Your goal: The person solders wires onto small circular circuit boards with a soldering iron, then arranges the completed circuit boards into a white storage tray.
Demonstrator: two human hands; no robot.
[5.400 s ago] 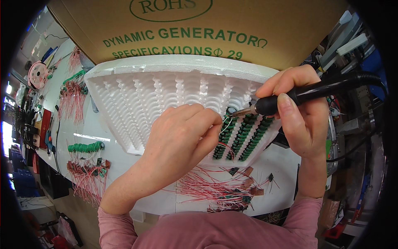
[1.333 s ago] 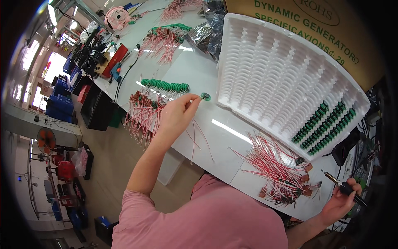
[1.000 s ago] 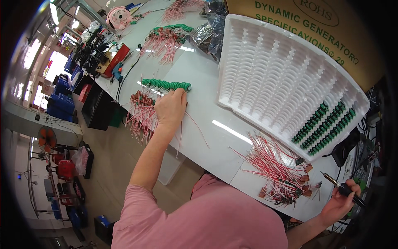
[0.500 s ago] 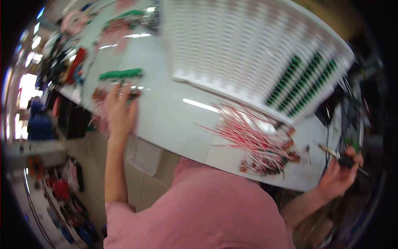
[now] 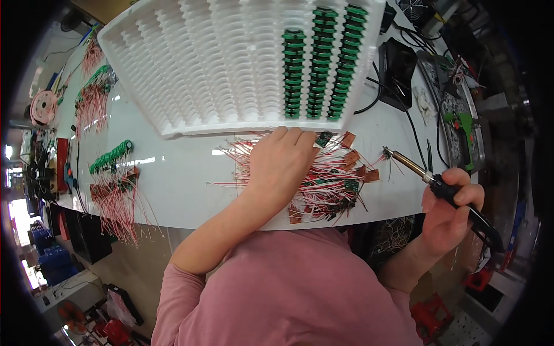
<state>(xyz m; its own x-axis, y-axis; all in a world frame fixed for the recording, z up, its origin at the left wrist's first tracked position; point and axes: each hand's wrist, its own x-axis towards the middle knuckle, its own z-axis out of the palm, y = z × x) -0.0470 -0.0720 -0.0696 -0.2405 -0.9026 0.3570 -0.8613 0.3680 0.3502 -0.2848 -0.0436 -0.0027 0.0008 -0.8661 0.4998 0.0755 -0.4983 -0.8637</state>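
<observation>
In my right hand (image 5: 447, 216) is a soldering iron (image 5: 441, 187), fingers closed round its black handle. Its metal tip points up and left, above the table and apart from the wires. My left hand (image 5: 281, 164) reaches over a pile of red and white wires (image 5: 326, 190) with small green circuit boards among them. Its fingers are bent down at the pile's far side, beside one small green board (image 5: 324, 139). The fingertips are hidden, so what they grip cannot be made out. Brown flat pieces (image 5: 370, 175) stick out at the pile's right side.
Beyond the pile lies a white foam tray (image 5: 213, 69) with rows of green round parts (image 5: 314, 63) at its right. A black box with cables (image 5: 397, 72) stands to the right. More wired green parts (image 5: 112, 155) lie at the left, on the white table (image 5: 184, 190).
My left hand has moved right, from the wired parts at the left to the wire pile. My right hand still holds the soldering iron. The view has turned, so the tray appears further left.
</observation>
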